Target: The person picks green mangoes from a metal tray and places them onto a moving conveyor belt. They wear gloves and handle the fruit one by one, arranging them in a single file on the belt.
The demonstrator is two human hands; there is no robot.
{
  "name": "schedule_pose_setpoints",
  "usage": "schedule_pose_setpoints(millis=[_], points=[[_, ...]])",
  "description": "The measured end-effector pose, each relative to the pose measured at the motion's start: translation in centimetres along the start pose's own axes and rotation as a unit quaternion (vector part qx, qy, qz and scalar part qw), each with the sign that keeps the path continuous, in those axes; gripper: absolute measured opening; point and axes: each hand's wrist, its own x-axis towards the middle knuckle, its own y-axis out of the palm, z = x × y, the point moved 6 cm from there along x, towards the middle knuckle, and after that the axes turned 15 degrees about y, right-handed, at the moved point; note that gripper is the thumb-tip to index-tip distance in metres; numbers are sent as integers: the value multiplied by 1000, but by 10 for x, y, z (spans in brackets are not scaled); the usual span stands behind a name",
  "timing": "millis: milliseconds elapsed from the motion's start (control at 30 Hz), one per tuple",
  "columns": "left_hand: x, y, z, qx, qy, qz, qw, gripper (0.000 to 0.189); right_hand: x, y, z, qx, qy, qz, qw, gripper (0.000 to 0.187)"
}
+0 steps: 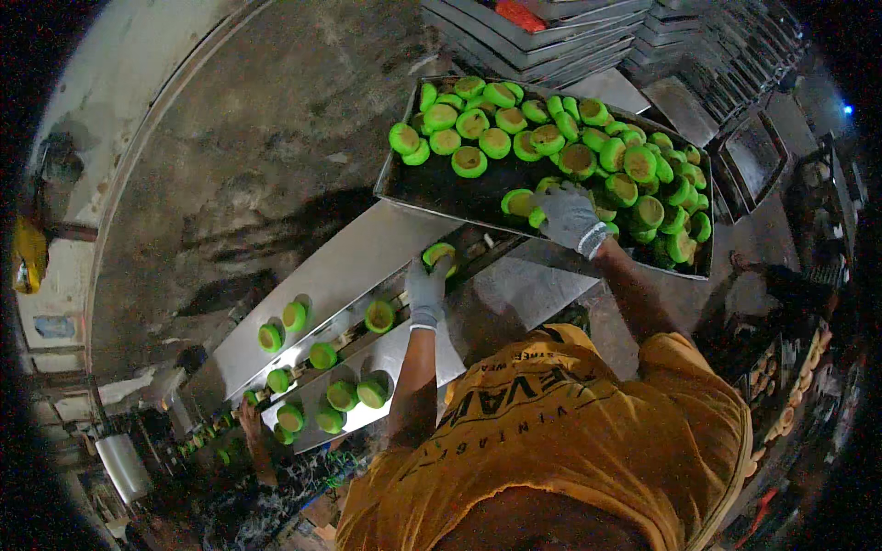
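Observation:
My left hand (426, 293), in a grey knit glove, grips a green bun (437, 255) over the narrow conveyor channel (355, 339). The bun's brown flat face is partly covered by my fingers. Over the near side of a dark metal tray (441, 189), my gloved right hand (568, 215) reaches down among green buns, its fingers touching some of them. Whether it grips one is hidden. Many buns (639, 164) are heaped toward the tray's right end and far side. Further along the channel lie single buns, such as one (380, 316) just left of my left hand.
Sloping metal side plates (331, 275) flank the channel, with several buns (342, 395) resting on them. Another person's hand (249, 417) is at the channel's lower left. Stacked metal trays (551, 48) stand beyond my tray. Bread rolls (792, 406) line a rack at right.

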Motion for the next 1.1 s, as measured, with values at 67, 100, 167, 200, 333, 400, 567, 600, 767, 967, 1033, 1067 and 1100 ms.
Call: schedule_pose_setpoints(millis=[67, 100, 167, 200, 333, 400, 567, 600, 767, 967, 1033, 1067, 1100], points=[[-4, -14, -11, 403, 74, 37, 911, 62, 9, 0, -29, -30, 36, 72, 996, 45], [-10, -21, -17, 438, 102, 22, 893, 62, 10, -6, -39, 23, 49, 92, 994, 47], [-19, -35, -25, 530, 121, 27, 839, 62, 18, -32, -61, 132, 94, 49, 986, 49], [-20, -41, -20, 430, 80, 22, 899, 59, 21, -52, -77, 187, 132, -14, 973, 50], [-3, -29, 8, 36, 18, -60, 997, 49, 32, -114, -131, 84, 119, -169, 975, 56], [14, 0, 30, -39, -21, -20, 999, 50, 44, -115, -144, -108, 81, -155, 979, 54], [23, 33, 33, 265, 119, 118, 950, 54, 69, -80, -139, -28, 31, 25, 999, 46], [18, 27, 28, 319, 122, 116, 933, 54, 65, -76, -125, 4, 11, 16, 1000, 48], [-4, -6, -5, 283, 72, 47, 955, 58, 25, -64, -48, 373, 59, -17, 926, 51], [-18, 25, -15, -557, -111, 9, 823, 63, 5, 31, 60, 540, 50, 142, 828, 49], [-18, 21, -5, -464, -53, -5, 884, 64, 13, 47, 56, 607, 93, 123, 780, 51], [-20, 17, 5, -409, -53, -40, 910, 63, 16, 55, 52, 690, 119, 150, 698, 50], [-22, 12, 10, -304, -6, -32, 952, 62, 18, 52, 49, 678, 75, 123, 721, 49]])
